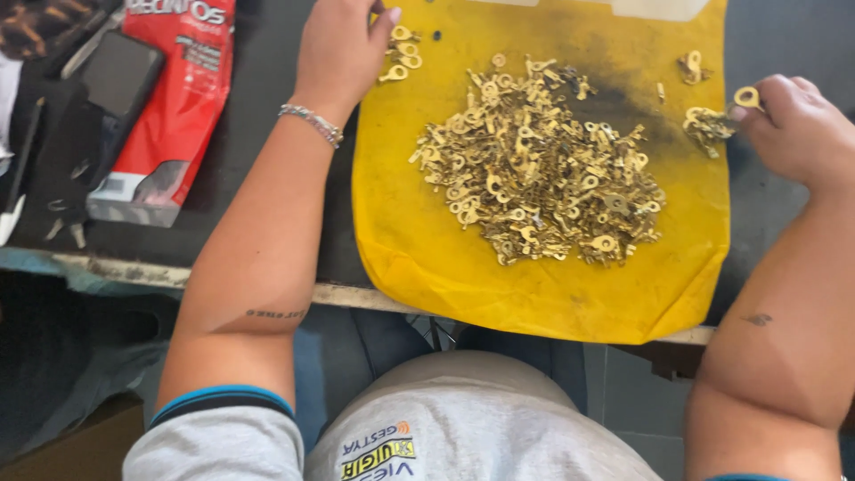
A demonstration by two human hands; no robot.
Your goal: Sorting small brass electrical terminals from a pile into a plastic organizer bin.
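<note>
Right hand [797,125] pinches one brass ring terminal [746,96]; left hand [343,49], fingers curled, touches small terminal cluster [401,55] on yellow cloth [534,285].

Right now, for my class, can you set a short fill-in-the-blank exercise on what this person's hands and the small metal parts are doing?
1. The big pile of brass ring terminals lies on a ____ cloth.
2. The right hand pinches one ____ terminal in its fingertips.
3. The left hand rests by a small group of terminals and wears a ____ on its wrist.
4. The red packet lies to the person's ____.

Missing words: yellow; ring; bracelet; left
</note>
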